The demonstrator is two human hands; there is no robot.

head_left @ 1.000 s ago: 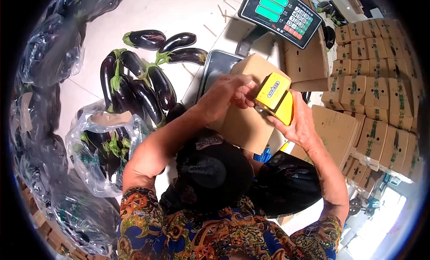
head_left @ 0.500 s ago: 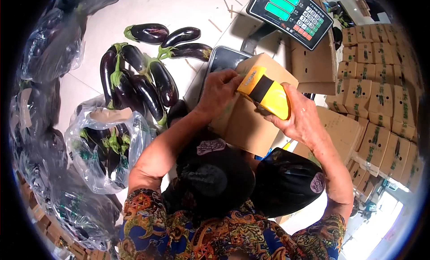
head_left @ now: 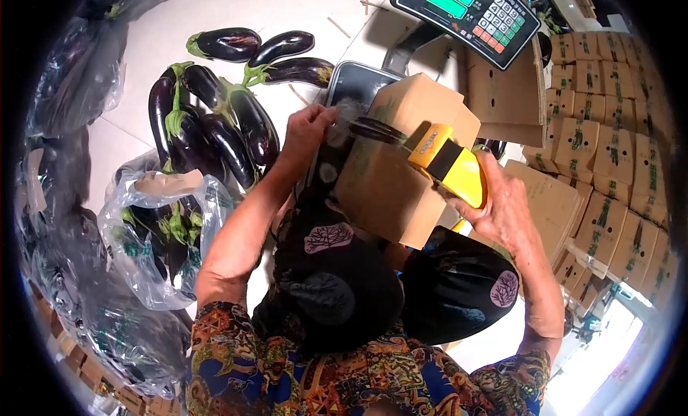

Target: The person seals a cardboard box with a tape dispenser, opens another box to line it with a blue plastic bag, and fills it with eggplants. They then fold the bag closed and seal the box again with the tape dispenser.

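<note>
A cardboard box (head_left: 390, 190) stands tilted between the knees, beside the black tray of a scale (head_left: 351, 83). My right hand (head_left: 498, 201) is closed round a yellow tape dispenser (head_left: 462, 176) with a black band, held over the box's upper face. A strip of clear tape (head_left: 373, 129) stretches from the dispenser to my left hand (head_left: 308, 133), whose fingers pinch its end left of the box. Several eggplants (head_left: 233, 144) lie on the floor to the left of my left hand.
A clear plastic bag (head_left: 161, 247) holds eggplants at the left. Large plastic-wrapped bundles (head_left: 72, 273) line the left edge. The scale's display (head_left: 476, 18) rises at the top. An upright open box (head_left: 505, 90) and stacked cartons (head_left: 609, 147) are at the right.
My left hand has moved left, away from the box, and a length of tape now spans between it and the dispenser. My right hand has shifted slightly right and down with the dispenser.
</note>
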